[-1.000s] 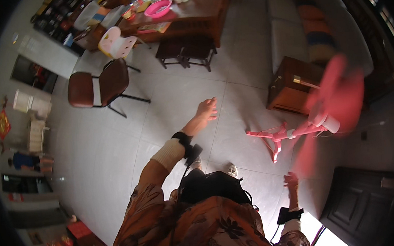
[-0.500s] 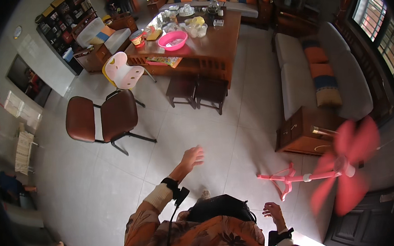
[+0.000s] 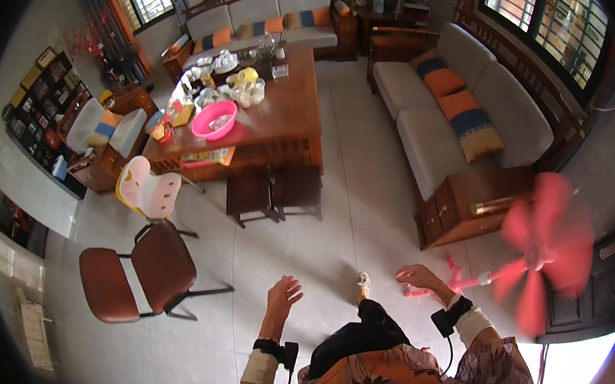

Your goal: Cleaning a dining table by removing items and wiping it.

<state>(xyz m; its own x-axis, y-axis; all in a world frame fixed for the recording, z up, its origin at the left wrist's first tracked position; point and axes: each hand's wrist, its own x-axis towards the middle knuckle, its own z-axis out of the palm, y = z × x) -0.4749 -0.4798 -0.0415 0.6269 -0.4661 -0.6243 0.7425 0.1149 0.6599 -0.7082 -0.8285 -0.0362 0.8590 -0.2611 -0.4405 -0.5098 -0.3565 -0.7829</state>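
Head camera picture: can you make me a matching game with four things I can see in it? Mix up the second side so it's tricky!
Things:
1. right hand
2. fan
3. basin
4. stools

Clues:
A. side by side, dark brown
B. pinkish red, with blurred blades
C. empty, with a black strap at the wrist
D. bright pink, on the wooden table

Right pairs: 1-C, 2-B, 3-D, 4-A

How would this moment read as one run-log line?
left hand: empty, above floor | right hand: empty, near pink fan | ahead: wooden table bearing pink basin
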